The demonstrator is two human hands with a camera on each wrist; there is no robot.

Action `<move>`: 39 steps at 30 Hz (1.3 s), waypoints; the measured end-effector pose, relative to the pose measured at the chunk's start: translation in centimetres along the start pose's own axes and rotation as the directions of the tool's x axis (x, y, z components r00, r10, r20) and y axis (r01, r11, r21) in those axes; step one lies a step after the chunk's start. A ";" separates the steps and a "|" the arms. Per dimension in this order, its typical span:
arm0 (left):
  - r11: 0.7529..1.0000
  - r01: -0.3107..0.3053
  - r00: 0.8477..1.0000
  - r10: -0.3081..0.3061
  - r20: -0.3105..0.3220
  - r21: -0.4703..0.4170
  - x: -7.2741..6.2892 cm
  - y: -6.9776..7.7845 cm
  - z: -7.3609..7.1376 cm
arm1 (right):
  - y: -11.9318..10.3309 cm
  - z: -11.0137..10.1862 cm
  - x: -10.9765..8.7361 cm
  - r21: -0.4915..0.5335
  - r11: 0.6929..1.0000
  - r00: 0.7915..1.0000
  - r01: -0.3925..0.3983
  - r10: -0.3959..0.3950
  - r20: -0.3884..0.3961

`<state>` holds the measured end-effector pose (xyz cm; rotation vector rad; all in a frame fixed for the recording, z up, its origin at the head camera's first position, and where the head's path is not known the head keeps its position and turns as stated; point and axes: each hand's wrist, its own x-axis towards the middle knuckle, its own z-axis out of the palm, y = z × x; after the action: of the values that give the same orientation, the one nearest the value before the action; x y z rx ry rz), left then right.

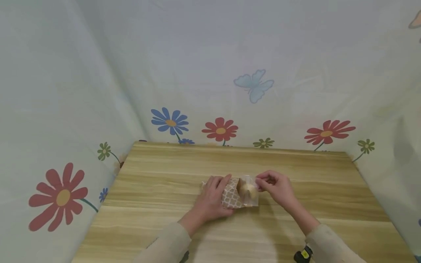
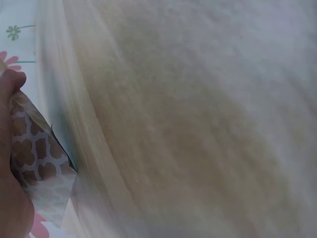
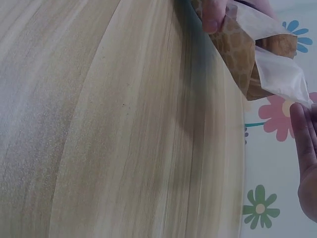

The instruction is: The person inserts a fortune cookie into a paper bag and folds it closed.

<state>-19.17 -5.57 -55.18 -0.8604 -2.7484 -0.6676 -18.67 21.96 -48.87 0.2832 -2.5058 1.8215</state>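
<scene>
A brown paper bag (image 1: 231, 193) with a white lattice pattern lies on its side over the wooden table, its mouth toward the right. My left hand (image 1: 212, 199) grips the bag's closed part, thumb on the near side and fingers over the far side. From the mouth sticks out a clear plastic bag (image 1: 253, 202), and something round and tan (image 1: 247, 190) shows through it. My right hand (image 1: 277, 188) pinches the plastic's right edge between thumb and fingers. In the right wrist view the plastic (image 3: 285, 77) stretches from the paper mouth to the right fingertips (image 3: 299, 111).
The wooden tabletop (image 1: 158, 168) runs back to a pale cloth wall (image 1: 197, 65) printed with flowers and a butterfly. Similar cloth hangs at both sides. A black wrist device (image 1: 302, 255) sits by the right sleeve (image 1: 329, 243).
</scene>
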 end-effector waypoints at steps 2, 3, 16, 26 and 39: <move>1.000 -0.004 1.000 0.004 -0.008 0.016 0.0 0.0 0.1 | -0.1 -0.1 -0.1 -0.008 1.000 1.000 -0.002 0.002 0.013; 1.000 -0.006 1.000 0.006 -0.010 0.023 0.0 0.0 0.1 | -0.1 -0.1 -0.1 -0.010 1.000 1.000 -0.005 0.005 0.019; 0.998 -0.026 1.000 0.025 0.011 0.056 0.2 0.2 0.3 | 0.5 -0.4 -0.2 -0.031 0.998 0.993 -0.057 0.060 0.106; 0.999 -0.015 0.999 0.014 0.032 0.035 0.3 0.5 0.3 | 0.2 0.5 1.2 -0.083 0.996 0.996 -0.020 0.028 0.089; 0.999 -0.038 0.999 0.038 0.008 0.022 0.3 0.7 0.7 | 0.1 2.5 1.6 -0.087 0.996 0.994 -0.001 0.010 0.105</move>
<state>-19.08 -4.56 -55.45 -0.9098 -2.7338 -0.6274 -20.07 19.36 -49.52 0.3797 -2.6496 1.7377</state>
